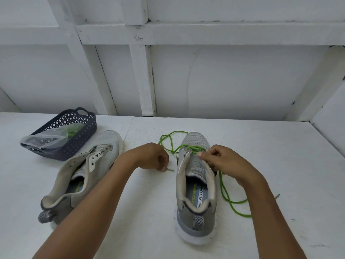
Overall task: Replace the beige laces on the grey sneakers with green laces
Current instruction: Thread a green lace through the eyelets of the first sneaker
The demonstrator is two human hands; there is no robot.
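Both forearms reach fwd from the bottom edge, palms down, wrists low over the table (270, 150).

L hand (152, 157): sits between the two shoes, knuckles up, wrist bent slightly inward. R hand (226, 162): over the throat of the upright sneaker (196, 217), wrist angled in from the right.

Edges/room: bare white table between the shoes and in front of them. Table ends at the wall (224, 81) at the back and has a drop-off edge far right, well apart from both hands. Tipped sneaker (100, 161) lies leaning on its side, just left of the L forearm, eyelet holes showing. Dark basket (82, 139) is tilted at far left near that shoe's toe, w/ a clear plastic bag (46, 140) hanging over its rim and sth green inside.

Fingers: L fingers curled tight into a fist; a short lace tip (169, 170) pokes out below it, touching the table. R fingers (203, 156) curled, thumb and forefinger pinched together on the green lace (225, 193) at the lower eyelets.

Green lace: crossed through the eyelets nearest the toe of the upright sneaker. One run loops on the table beyond the L hand; the other trails down the shoe's right side, passing under the R forearm.
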